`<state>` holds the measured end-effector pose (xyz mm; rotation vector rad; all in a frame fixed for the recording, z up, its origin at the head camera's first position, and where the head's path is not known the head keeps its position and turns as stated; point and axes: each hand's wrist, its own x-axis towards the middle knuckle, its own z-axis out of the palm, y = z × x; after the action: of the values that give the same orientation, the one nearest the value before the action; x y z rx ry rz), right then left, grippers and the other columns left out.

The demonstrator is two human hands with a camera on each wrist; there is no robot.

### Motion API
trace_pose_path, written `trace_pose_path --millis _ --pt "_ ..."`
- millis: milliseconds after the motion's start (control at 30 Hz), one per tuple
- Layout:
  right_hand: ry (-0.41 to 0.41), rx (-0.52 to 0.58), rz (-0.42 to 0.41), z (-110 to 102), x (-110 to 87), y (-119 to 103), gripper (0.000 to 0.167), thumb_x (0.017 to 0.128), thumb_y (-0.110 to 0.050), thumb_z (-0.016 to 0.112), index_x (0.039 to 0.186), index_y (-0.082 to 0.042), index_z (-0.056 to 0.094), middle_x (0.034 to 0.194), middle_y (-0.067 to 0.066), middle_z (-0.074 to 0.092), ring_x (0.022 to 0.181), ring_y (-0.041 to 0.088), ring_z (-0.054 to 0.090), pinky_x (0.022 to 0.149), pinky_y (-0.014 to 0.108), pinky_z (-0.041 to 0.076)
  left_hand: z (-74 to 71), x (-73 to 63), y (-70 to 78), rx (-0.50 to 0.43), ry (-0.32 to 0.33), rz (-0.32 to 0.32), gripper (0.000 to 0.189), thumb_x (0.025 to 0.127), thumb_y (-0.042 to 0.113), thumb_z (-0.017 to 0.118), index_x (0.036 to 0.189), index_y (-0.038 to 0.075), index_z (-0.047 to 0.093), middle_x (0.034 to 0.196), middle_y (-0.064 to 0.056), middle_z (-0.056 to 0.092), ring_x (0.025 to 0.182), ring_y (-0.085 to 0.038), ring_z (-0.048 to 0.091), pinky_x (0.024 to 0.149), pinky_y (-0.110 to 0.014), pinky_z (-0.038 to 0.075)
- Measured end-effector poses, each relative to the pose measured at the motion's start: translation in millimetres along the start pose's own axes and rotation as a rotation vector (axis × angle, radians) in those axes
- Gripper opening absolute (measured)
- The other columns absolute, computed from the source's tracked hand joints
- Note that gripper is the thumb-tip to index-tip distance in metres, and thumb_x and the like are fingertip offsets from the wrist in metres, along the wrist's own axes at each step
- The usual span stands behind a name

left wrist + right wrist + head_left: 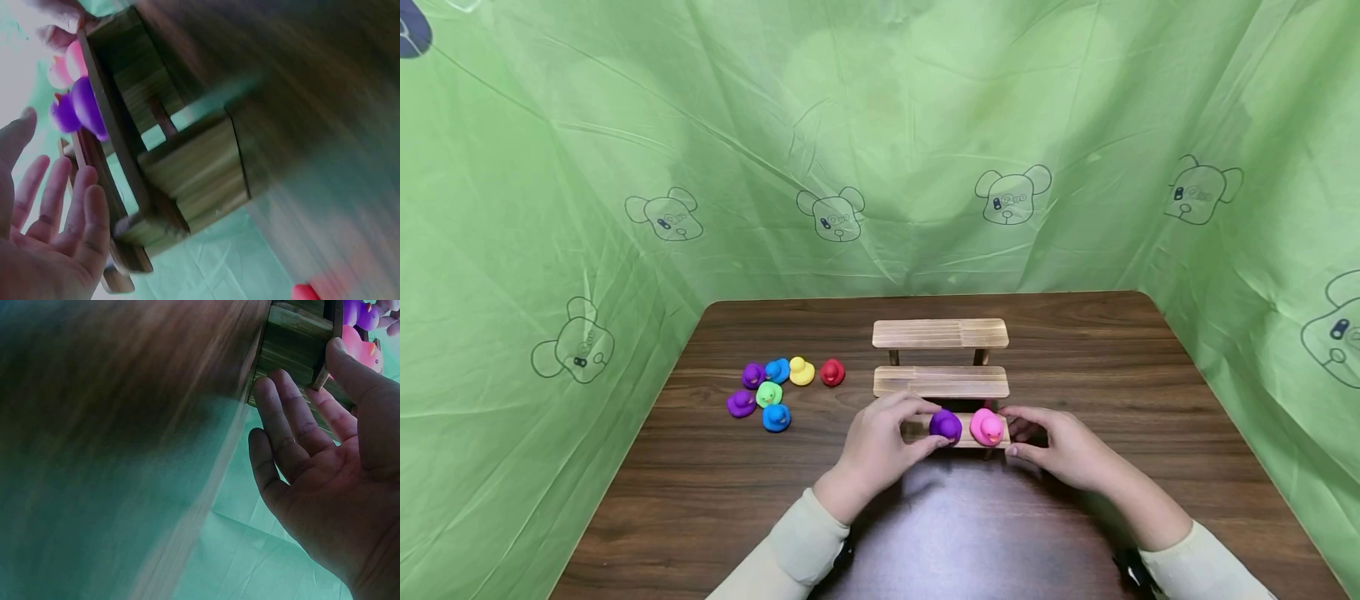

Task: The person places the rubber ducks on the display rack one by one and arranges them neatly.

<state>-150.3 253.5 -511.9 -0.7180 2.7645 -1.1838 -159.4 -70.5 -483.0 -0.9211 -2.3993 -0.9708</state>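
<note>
A three-tier wooden shelf stand (pixel 940 382) rises in steps in front of me. On its lowest step sit a purple rubber duck (pixel 945 426) and, to its right, a pink rubber duck (pixel 987 427). My left hand (pixel 880 442) is around the purple duck's left side in the head view, thumb and forefinger spread; the left wrist view shows a gap between its fingers and the duck. With thumb and forefinger, my right hand (pixel 1067 446) holds the right end of the lowest step. The thumb (pixel 337 349) lies at the board's edge, other fingers extended.
Several loose ducks lie on the brown wood-grain table (pixel 700 500) left of the stand, among them a yellow duck (pixel 802 372), a green duck (pixel 769 394) and a red duck (pixel 832 372). Green cloth (pixel 910 125) with printed bear heads hangs behind and on both sides.
</note>
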Motion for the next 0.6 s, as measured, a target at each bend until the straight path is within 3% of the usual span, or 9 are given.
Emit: trace_pose_path --millis 267,600 --pt "0.002 0.001 -0.004 0 0.1 0 0.053 0.091 -0.023 0.084 0.138 -0.007 0.065 0.099 -0.006 0.075 0.094 0.018 0.073 0.087 0.043 0.060 -28.4 0.9 -14.3 -0.124 0.155 0.003 0.025 0.083 0.019 0.091 0.104 0.014 0.079 0.100 0.009 0.075 0.081 -0.007 0.066 0.064 -0.032 0.058" --pt "0.008 -0.013 0.002 1 0.2 1 0.054 0.090 -0.019 0.085 0.138 -0.006 0.065 0.099 -0.007 0.075 0.094 0.018 0.073 0.087 0.042 0.060 -61.8 6.8 -46.5 -0.226 0.268 -0.154 0.014 0.090 0.011 0.084 0.103 0.012 0.080 0.095 0.005 0.075 0.080 -0.018 0.069 0.066 -0.039 0.060"
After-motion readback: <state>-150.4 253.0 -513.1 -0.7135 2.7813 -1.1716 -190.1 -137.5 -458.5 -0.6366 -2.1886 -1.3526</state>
